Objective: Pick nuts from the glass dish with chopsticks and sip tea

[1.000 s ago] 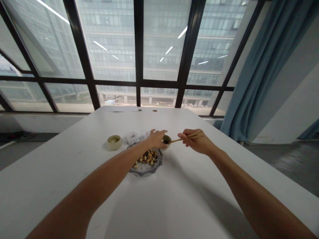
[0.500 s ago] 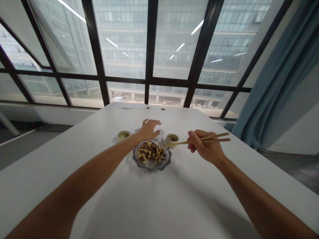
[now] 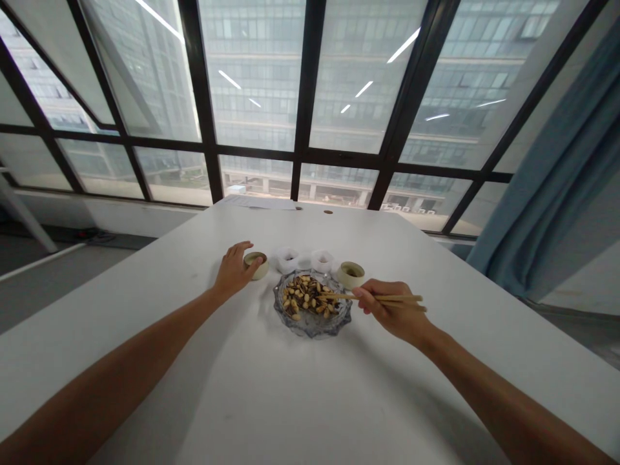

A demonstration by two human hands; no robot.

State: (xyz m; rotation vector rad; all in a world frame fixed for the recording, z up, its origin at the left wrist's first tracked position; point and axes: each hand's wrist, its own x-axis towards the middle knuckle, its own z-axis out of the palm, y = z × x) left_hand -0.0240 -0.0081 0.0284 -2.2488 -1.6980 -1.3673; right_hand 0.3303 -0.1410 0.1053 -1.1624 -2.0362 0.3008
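A scalloped glass bowl point(image 3: 312, 330) holds a mix of nuts and seeds point(image 3: 305, 296), pale and dark. My right hand point(image 3: 390, 309) is closed round a pair of wooden chopsticks point(image 3: 400, 299), whose tips reach in among the seeds. On the left, my left hand point(image 3: 232, 270) is at a small green cup point(image 3: 256, 268), fingers apart, the thumb overlapping its near rim. Whether the thumb presses on the cup I cannot tell. A second green cup point(image 3: 351, 274) stands just right of the bowl.
Two small whitish dishes point(image 3: 287, 259), with something dark in at least one, stand behind the bowl. Papers point(image 3: 259, 203) and two small round brown spots lie at the far end of the white table point(image 3: 271, 400). Windows stand beyond, and a blue curtain point(image 3: 547, 168) hangs at right.
My left hand has moved left, from above the whitish dishes to the left cup. The chopstick tips have come down into the seeds. The view has shifted slightly.
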